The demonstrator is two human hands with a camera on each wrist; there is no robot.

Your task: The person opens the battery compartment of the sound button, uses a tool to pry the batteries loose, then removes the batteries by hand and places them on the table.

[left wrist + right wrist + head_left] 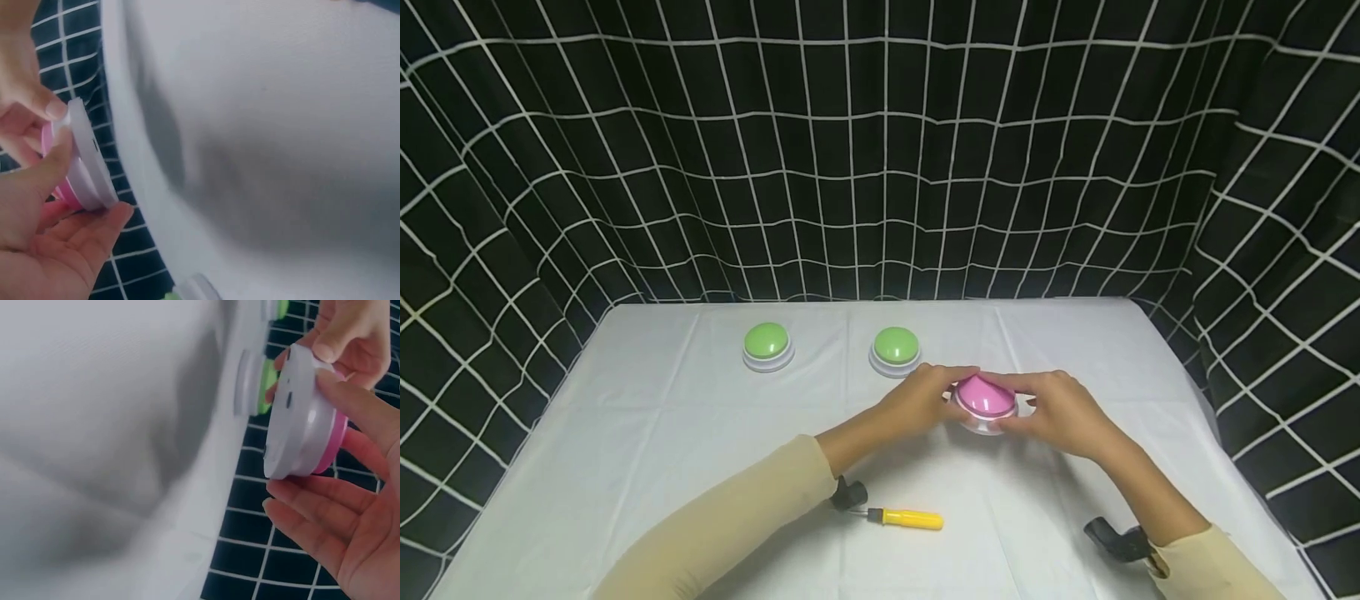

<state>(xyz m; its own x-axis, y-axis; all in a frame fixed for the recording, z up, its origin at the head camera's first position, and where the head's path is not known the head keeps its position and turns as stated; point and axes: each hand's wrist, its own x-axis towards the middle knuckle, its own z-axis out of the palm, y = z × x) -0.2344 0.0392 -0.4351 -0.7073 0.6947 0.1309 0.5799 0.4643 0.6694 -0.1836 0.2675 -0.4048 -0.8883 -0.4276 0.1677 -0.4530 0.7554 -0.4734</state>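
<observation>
Above the white table (587,450), right of a green button (896,345), the left hand (921,402) and right hand (1060,417) grip a pink-topped button (985,398) between them, a yellow-handled tool (912,519) lying well apart

From a distance I'm seeing a plain beige left sleeve (730,517) ending smoothly, and a right sleeve (1213,568) showing the same beige, its end gaping slightly. Just beyond them, a stubby black left fitting (852,495) and an elbow-shaped black right fitting (1116,543) are jutting out.
</observation>
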